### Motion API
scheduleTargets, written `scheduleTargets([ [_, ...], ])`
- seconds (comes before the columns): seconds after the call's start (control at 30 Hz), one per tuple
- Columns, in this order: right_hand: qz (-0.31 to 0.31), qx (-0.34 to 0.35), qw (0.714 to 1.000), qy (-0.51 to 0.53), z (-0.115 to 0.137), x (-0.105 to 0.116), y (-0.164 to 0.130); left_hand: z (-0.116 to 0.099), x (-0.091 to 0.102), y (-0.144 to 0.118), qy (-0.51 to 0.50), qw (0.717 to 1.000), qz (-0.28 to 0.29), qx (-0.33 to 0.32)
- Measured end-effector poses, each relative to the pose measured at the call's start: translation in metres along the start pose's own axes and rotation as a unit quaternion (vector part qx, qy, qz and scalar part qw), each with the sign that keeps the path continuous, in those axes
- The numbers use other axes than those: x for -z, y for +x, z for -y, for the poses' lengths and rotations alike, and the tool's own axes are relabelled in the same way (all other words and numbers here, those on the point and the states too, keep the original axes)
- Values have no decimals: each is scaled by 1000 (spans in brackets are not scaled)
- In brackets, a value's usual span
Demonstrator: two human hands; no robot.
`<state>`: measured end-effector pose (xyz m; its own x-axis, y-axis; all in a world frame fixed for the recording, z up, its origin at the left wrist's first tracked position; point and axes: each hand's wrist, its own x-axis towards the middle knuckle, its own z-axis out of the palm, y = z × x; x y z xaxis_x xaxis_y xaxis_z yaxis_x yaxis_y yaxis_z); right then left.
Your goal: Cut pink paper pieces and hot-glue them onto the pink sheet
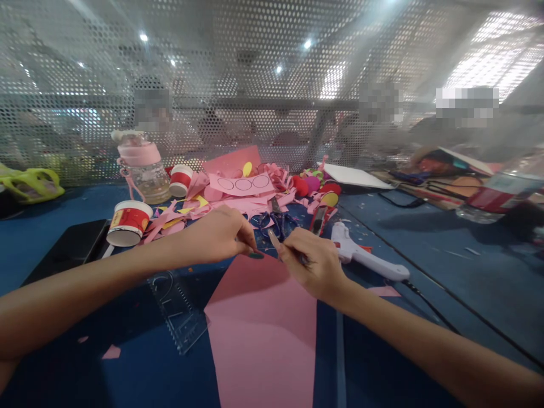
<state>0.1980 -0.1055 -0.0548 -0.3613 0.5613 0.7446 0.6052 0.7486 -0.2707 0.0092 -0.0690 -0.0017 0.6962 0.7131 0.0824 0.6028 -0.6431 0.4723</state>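
My left hand (229, 233) is closed in a pinch on a small dark green piece (256, 255), perhaps a paper disc seen nearly edge-on. It hovers over the top edge of a pink paper sheet (266, 334). My right hand (312, 262) is closed just to the right, its fingers curled inward; what they hold, if anything, is hidden. Beyond both hands lie dark blue-handled scissors (272, 224). A red utility knife (318, 221) rests behind my right hand. Left of the sheet, touching its edge, is a clear stencil ruler (181, 320).
A white glue gun (374, 262) with a black cord lies at right. Pink paper scraps (242, 184) heap at the back, before a perforated metal screen (255, 73). At left are paper cups (128, 225), a bottle (147, 175) and a black tablet-like slab (70, 249). People show beyond the screen.
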Motion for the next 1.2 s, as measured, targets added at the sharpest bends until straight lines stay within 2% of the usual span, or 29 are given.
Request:
scheduleTargets([
  [0.1, 18, 12, 1000, 5, -2, 0, 1, 1, -1, -1, -11, 999, -18, -31],
  [0.23, 17, -9, 1000, 25, -1, -2, 1, 0, -3, -2, -24, 998, -19, -48],
  [0.33, 8, -21, 999, 32, 0, -2, -1, -2, -2, -1, -33, 999, -4, -31],
  [0.47, -27, -4, 999, 46, 0, -2, -2, 0, 1, 0, -49, 998, 27, 2],
  [0.6, -51, 12, 998, 44, 0, -3, -2, 4, 4, 1, -68, 996, 51, 4],
  [0.77, -57, 46, 997, 21, -2, -4, -2, 8, 4, 1, -79, 995, 58, 10],
  [0.97, -59, 50, 997, 5, 0, -4, -3, 6, 2, 3, -90, 995, 49, 14],
  [1.2, -56, -4, 998, 16, 2, -3, -4, 5, 2, 0, -93, 995, 47, -11],
])
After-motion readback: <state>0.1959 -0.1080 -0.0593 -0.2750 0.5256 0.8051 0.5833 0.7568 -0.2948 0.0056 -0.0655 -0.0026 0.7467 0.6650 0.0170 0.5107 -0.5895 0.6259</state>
